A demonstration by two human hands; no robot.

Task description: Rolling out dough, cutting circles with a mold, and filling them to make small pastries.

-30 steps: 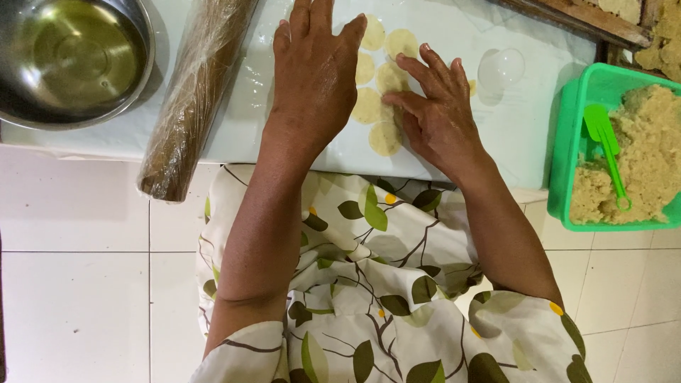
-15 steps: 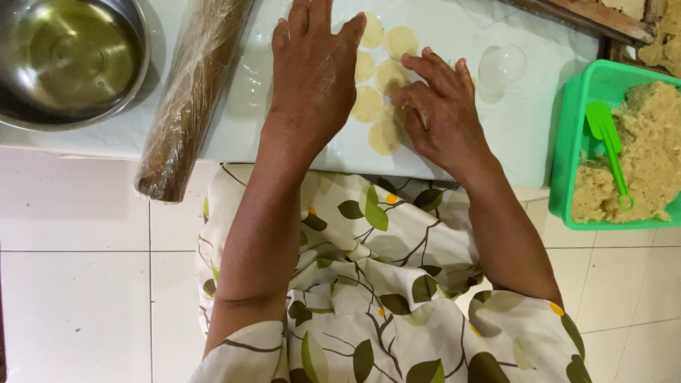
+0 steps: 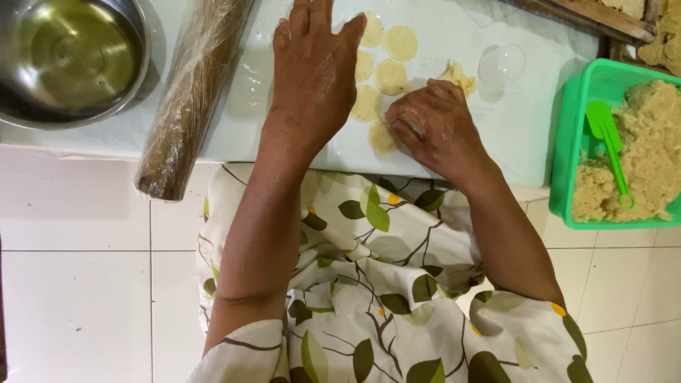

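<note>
Right hand [image 3: 433,128] now curled, pinching a dough round [image 3: 384,137]; left hand [image 3: 312,71] still spread flat

Dough rounds [image 3: 391,76] lie between rolling pin [image 3: 190,99], left, and tub [image 3: 567,142], right.

Your left hand [image 3: 312,78] lies flat, palm down, fingers straight and close together, pointing away from you; fingertips run out of frame at the top edge. Left forearm bare, extended nearly straight from the elbow, sleeve ending just above it. Your right hand [image 3: 436,128] is curled, knuckles up, fingers bent inward toward the left hand, thumb tucked under. Right wrist angled inward, forearm bare, slanting in from the lower right. The two hands sit near each other, not touching
</note>
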